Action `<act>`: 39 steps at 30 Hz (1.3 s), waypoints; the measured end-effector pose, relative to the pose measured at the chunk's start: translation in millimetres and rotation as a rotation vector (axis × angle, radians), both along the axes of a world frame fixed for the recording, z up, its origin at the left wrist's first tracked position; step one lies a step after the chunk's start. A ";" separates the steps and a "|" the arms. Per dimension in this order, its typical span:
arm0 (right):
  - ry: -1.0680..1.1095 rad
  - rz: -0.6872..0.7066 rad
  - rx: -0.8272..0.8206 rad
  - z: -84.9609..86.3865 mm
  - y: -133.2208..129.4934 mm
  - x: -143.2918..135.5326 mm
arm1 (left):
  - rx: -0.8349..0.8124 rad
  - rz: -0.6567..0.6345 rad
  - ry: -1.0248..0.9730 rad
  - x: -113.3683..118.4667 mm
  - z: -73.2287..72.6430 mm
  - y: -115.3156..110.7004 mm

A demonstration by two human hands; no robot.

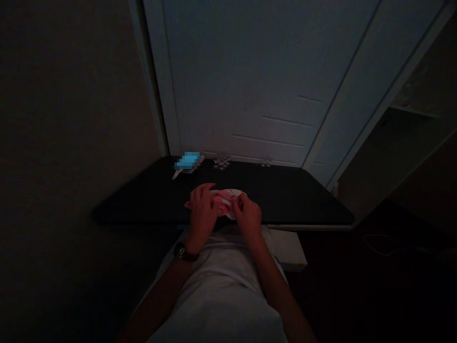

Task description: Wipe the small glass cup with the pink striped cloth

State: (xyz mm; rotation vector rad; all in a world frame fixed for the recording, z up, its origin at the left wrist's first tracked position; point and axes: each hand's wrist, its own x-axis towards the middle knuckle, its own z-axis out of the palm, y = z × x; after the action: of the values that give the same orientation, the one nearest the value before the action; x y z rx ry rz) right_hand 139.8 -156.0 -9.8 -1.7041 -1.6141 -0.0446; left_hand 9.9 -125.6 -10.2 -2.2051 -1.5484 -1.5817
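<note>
A small, crumpled pink-and-white piece of cloth (224, 204) lies between my hands at the front of the dark tabletop. My left hand (203, 209), with a watch on its wrist, rests over the cloth's left side, fingers bent and thumb against it. At the right side, my right hand (249, 215) pinches with thumb and forefinger. A thin dark line shows on the cloth near those fingertips, too dim to name. The fingers cover part of the cloth.
The black tabletop (282, 195) meets a pale panel (250, 57) with heart patterns. A lit phone-like screen (188, 161), blurred, leans at the back left. Shiny flower-shaped pieces (222, 163) stand along the panel. A white box (288, 250) sits below the right edge.
</note>
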 end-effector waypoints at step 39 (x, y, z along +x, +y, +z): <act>0.015 0.054 0.040 -3.2 -0.7 3.1 | -0.086 -0.202 -0.217 -2.6 -0.9 5.2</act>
State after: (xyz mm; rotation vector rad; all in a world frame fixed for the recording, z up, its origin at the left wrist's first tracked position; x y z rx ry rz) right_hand 142.9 -156.8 -13.0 -1.6256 -1.6365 -0.0371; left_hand 7.2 -120.4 -11.1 -2.3710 -1.5103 -1.9037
